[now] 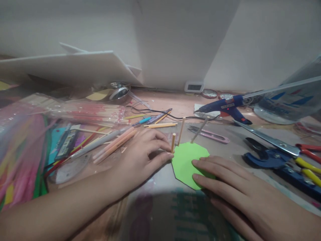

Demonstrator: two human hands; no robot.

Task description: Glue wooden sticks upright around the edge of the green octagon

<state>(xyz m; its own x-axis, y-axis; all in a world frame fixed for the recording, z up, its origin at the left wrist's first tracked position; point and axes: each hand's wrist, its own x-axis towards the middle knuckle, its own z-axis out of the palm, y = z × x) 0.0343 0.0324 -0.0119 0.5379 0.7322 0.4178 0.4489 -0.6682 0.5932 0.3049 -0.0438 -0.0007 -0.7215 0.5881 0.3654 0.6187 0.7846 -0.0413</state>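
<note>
A bright green many-sided piece (184,165) lies flat in front of me. Two thin wooden sticks, one nearly upright (181,131) and one tilted (200,130), rise from its far edge. At its left edge, my left hand (144,150) pinches a shorter wooden stick (173,141) low down between thumb and fingers. My right hand (240,190) rests on the right part of the green piece with its fingers stretched out flat, covering that side. Just beyond the green piece lies a pair of pink thread snips (209,134).
A blue glue gun (220,106) with its cord lies at the back right, beside a large clear bottle (288,97). Blue-headed cutters (269,159) and pliers (271,142) lie at right. Pens (115,144), bagged sticks (95,112) and colourful strips (25,167) crowd the left.
</note>
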